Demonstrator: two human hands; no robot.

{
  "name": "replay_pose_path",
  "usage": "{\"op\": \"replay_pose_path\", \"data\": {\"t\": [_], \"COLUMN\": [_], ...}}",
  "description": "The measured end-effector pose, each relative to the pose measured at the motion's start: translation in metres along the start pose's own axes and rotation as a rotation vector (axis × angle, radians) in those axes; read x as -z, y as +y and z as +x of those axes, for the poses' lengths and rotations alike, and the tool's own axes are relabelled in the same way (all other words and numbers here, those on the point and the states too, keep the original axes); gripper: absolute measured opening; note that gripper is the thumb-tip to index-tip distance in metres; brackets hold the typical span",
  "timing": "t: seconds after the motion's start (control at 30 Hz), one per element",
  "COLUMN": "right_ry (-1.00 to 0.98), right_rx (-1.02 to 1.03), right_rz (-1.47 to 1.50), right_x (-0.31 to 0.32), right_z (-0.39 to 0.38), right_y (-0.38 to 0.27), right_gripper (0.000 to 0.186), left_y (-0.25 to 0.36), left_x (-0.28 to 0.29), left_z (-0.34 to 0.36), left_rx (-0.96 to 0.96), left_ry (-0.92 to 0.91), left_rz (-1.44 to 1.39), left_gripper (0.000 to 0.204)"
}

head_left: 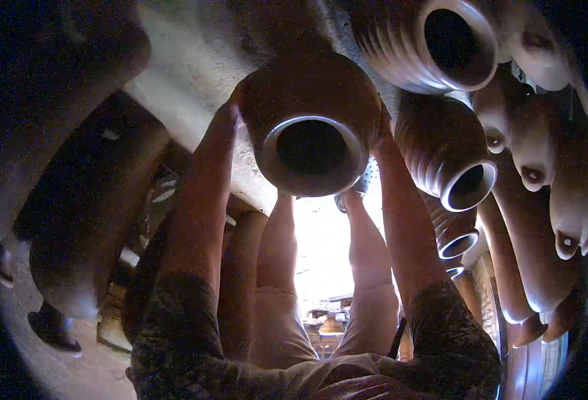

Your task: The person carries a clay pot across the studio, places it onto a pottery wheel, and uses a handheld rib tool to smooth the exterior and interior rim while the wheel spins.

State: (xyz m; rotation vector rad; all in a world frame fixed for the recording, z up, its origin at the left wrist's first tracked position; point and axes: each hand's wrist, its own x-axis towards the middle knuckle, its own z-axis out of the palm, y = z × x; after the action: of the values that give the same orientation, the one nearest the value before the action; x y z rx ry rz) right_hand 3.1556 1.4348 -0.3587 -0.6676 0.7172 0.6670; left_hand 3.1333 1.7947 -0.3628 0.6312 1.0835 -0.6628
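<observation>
A round, dark clay pot (320, 87) with a wide, pale-edged mouth is at the upper middle, its opening facing me. My left hand (236, 110) grips its left side and my right hand (381, 123) grips its right side; the fingers of both are partly hidden in shadow behind the curve. A ribbed clay pot (427, 133) lies just right of my right hand, mouth toward me. My bare legs (277, 247) show below the pot, between my forearms.
More ribbed pots (394, 40) lie at the upper right, beside several long clay vessels (527, 247) with small necks. Large dark vessels (74, 260) fill the left side. A pale, rough surface (180, 100) runs behind the held pot. Bright daylight shows between my legs.
</observation>
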Motion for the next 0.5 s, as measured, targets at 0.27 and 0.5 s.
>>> {"op": "replay_pose_path", "data": {"t": [0.27,0.5], "right_ry": [0.05,0.087], "right_rx": [-0.112,-0.184], "right_rz": [0.037,0.069], "right_x": [-0.002,-0.001], "right_z": [0.031,0.032], "right_y": [-0.009,-0.008], "right_gripper": [0.076,0.076], "left_y": [0.009,0.008], "left_x": [0.007,0.009], "left_z": [0.035,0.043], "left_rx": [0.034,0.075], "left_ry": [-0.022,-0.035], "left_rz": [0.019,0.03], "left_gripper": [0.065,0.066]}}
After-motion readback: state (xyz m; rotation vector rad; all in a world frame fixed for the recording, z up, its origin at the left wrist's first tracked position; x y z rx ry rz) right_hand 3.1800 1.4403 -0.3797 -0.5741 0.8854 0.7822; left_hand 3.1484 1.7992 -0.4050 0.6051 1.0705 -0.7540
